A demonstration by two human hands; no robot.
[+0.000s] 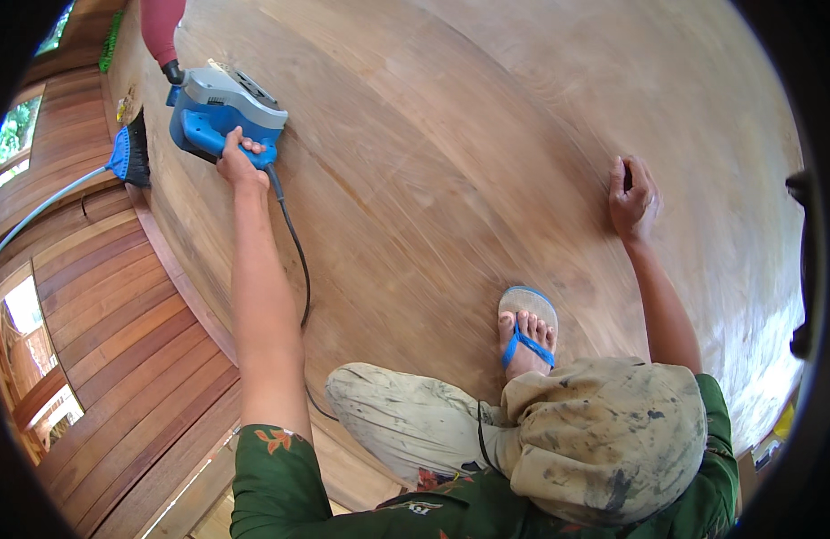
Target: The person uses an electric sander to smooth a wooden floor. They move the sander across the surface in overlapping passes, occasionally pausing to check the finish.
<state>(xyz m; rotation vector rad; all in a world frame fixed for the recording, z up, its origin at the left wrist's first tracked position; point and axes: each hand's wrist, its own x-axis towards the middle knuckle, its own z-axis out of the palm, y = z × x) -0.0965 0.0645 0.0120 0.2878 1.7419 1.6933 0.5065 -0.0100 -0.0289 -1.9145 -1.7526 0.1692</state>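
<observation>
My left arm reaches far out to the upper left. There my left hand is wrapped round the rear handle of a blue and silver belt sander. The sander sits on a broad brown wooden slab. A dark red dust bag is fixed to its far side, and a dark power cord trails from the handle toward my left knee. On the right, my right hand rests against the slab with its fingers curled in. A dark gap shows between thumb and fingers; whether anything is in it is hidden.
My foot in a blue-strapped flip-flop stands on the slab, below my bent knees in stained light trousers. A blue broom with black bristles leans at the left edge. Beyond it is a plank wall with window openings.
</observation>
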